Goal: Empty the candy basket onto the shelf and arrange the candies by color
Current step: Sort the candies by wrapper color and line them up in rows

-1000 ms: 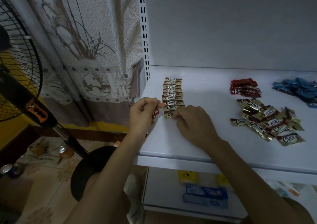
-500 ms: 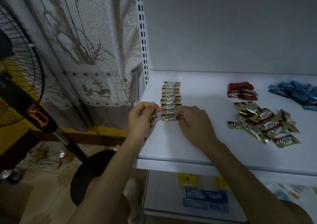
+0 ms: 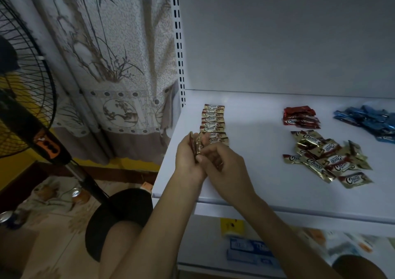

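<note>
On the white shelf (image 3: pixel 256 182) a neat column of gold candies (image 3: pixel 212 120) lies at the left. My left hand (image 3: pixel 187 158) grips a small stack of gold candies (image 3: pixel 195 147) upright just in front of that column. My right hand (image 3: pixel 222 165) meets it and pinches the lower end of the stack. To the right lie a loose pile of gold candies (image 3: pixel 324 157), a small pile of red candies (image 3: pixel 299 117) behind it, and blue candies (image 3: pixel 369 121) at the far right. No basket is in view.
A slotted shelf upright (image 3: pixel 179 43) and a patterned curtain (image 3: pixel 106 65) stand to the left. A standing fan (image 3: pixel 25 90) with a black base (image 3: pixel 119 214) fills the left side. Cans and cloth lie on the floor. A lower shelf holds blue and yellow packets (image 3: pixel 245 248).
My right hand has left the last candy of the column and come to my left hand, where it now pinches the held stack. The column has one more candy.
</note>
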A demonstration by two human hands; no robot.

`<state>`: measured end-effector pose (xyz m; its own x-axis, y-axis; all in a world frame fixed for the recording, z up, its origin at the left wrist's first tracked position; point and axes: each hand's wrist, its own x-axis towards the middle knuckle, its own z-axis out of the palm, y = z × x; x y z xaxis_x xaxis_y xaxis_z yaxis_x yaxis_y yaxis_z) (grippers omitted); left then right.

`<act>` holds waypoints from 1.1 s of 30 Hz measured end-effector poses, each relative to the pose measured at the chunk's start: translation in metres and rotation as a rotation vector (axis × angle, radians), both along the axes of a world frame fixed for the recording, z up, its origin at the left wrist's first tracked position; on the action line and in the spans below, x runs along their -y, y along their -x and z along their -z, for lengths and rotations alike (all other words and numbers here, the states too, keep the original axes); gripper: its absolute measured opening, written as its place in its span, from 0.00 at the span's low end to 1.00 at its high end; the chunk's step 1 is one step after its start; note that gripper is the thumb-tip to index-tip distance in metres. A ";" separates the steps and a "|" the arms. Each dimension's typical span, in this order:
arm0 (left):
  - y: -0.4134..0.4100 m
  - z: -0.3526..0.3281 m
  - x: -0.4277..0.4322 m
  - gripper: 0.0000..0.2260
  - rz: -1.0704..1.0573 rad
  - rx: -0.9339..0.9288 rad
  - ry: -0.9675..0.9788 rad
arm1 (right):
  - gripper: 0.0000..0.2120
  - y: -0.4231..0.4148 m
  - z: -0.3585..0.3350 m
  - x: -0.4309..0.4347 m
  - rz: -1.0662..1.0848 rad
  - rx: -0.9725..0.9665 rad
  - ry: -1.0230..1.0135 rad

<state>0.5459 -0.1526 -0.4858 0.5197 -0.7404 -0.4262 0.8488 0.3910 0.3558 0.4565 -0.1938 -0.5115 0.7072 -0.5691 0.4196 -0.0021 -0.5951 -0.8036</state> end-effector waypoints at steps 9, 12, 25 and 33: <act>-0.008 -0.025 -0.006 0.14 -0.143 0.006 0.070 | 0.05 -0.005 -0.020 0.006 0.103 0.152 -0.194; -0.011 -0.023 -0.010 0.09 -0.148 0.084 -0.030 | 0.05 -0.003 -0.027 0.008 0.081 0.207 -0.361; 0.008 -0.034 -0.019 0.08 0.059 0.789 -0.245 | 0.08 0.000 -0.033 0.018 0.064 0.243 -0.206; -0.001 -0.018 -0.021 0.16 0.203 0.599 -0.074 | 0.05 0.006 -0.037 0.028 -0.086 0.188 -0.673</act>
